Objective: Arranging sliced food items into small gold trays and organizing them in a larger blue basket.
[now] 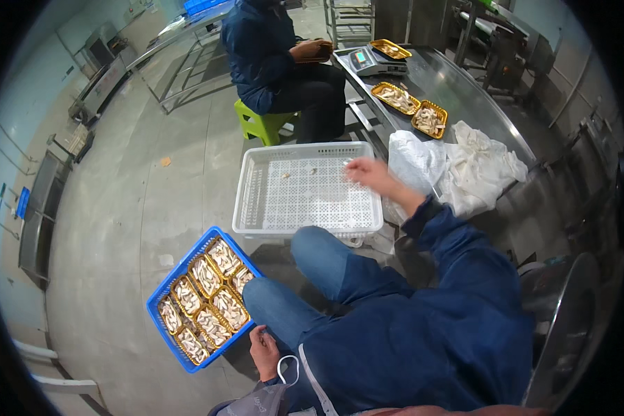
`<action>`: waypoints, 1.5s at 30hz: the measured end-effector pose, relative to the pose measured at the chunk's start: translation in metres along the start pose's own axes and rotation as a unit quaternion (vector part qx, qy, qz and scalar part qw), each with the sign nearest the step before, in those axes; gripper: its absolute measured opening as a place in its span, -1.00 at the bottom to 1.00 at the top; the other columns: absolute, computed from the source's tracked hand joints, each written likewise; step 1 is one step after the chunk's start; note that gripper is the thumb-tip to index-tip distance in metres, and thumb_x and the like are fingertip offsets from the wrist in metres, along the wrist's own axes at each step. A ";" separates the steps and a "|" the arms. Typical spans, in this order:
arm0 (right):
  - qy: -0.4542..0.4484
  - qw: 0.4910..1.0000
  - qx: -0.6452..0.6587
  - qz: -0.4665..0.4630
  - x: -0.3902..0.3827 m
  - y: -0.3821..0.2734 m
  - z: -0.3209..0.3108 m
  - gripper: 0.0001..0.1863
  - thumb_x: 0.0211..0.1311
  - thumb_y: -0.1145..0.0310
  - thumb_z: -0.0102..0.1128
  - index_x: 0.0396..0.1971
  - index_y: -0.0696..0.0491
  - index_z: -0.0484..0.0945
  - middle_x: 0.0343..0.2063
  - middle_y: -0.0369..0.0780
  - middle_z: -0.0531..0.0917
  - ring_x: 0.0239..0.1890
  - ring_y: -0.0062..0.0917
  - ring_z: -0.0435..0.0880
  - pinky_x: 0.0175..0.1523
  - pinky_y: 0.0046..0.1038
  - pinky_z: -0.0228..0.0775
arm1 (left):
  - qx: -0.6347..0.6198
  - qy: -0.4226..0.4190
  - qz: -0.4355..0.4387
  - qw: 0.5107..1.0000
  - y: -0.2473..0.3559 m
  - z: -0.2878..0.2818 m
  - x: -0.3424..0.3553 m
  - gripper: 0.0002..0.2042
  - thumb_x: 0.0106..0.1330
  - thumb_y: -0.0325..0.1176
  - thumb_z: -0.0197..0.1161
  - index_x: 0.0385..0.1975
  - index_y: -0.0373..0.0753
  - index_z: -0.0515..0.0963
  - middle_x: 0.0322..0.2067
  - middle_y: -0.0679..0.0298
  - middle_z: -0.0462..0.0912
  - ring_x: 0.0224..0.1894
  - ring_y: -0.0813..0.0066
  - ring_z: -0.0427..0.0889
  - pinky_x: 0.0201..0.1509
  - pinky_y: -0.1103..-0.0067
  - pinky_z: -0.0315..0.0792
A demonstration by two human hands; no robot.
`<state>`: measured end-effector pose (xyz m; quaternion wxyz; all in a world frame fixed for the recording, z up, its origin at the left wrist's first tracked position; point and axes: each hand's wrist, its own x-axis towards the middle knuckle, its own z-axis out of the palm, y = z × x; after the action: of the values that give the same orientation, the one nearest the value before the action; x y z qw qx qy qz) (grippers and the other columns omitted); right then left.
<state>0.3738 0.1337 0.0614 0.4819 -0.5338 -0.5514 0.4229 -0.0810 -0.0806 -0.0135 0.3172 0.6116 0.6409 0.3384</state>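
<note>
My right hand point(373, 176) reaches over the right side of a white plastic crate point(305, 227), its fingers bent together. A small whitish bit shows at the fingertips, too small to name. Inside the crate lie only a few small scraps on the perforated bottom. My left hand point(263, 352) rests beside my left thigh, fingers curled, with nothing visible in them. Close to it stands a blue crate point(180, 269) on the floor. It holds several golden trays point(227, 308) filled with pale sliced pieces that look like mushroom; my knee covers its right edge.
A steel table point(457, 87) at the right bears a scale point(376, 62) with a golden tray on it, two more filled trays point(430, 119) and crumpled white plastic point(482, 166). Beyond the white crate, a person in blue point(260, 59) sits on a green stool point(260, 125), hands near the table.
</note>
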 end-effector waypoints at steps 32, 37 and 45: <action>0.368 0.910 -0.095 0.165 -0.045 0.083 -0.286 -0.82 0.17 0.41 -0.02 -0.32 0.20 0.50 -0.63 -0.30 0.56 -0.67 -0.71 0.46 -0.60 -0.62 0.25 | 0.140 -0.200 0.069 0.967 0.125 0.048 0.049 -0.83 0.27 -0.45 0.08 -0.21 -0.29 0.53 -0.40 0.02 0.58 -0.37 0.12 0.59 -0.28 0.43 0.44; 0.304 0.945 -0.032 0.114 -0.081 0.028 -0.247 -0.77 0.20 0.39 -0.02 -0.20 0.16 0.47 -0.56 -0.30 0.58 -0.62 -0.73 0.45 -0.54 -0.66 0.29 | 0.073 -0.247 0.109 0.960 0.142 0.067 0.078 -0.80 0.35 -0.43 0.05 -0.09 -0.28 0.50 -0.48 0.24 0.54 -0.42 0.56 0.54 -0.33 0.62 0.43; -0.030 0.991 0.027 0.129 -0.101 -0.039 -0.075 -0.74 0.29 0.31 0.00 -0.10 0.10 0.42 -0.56 -0.39 0.51 -0.63 -0.80 0.39 -0.53 -0.72 0.24 | -0.442 -0.350 -0.101 0.819 0.139 0.103 0.115 -0.33 0.36 0.08 -0.04 0.32 -0.21 0.02 0.09 0.09 0.41 0.10 0.25 0.45 0.15 0.35 0.37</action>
<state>0.4368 0.0270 0.1049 0.4209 -0.5744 -0.4801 0.5123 0.0768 0.0420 0.0427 0.7890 0.4150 0.3261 0.3145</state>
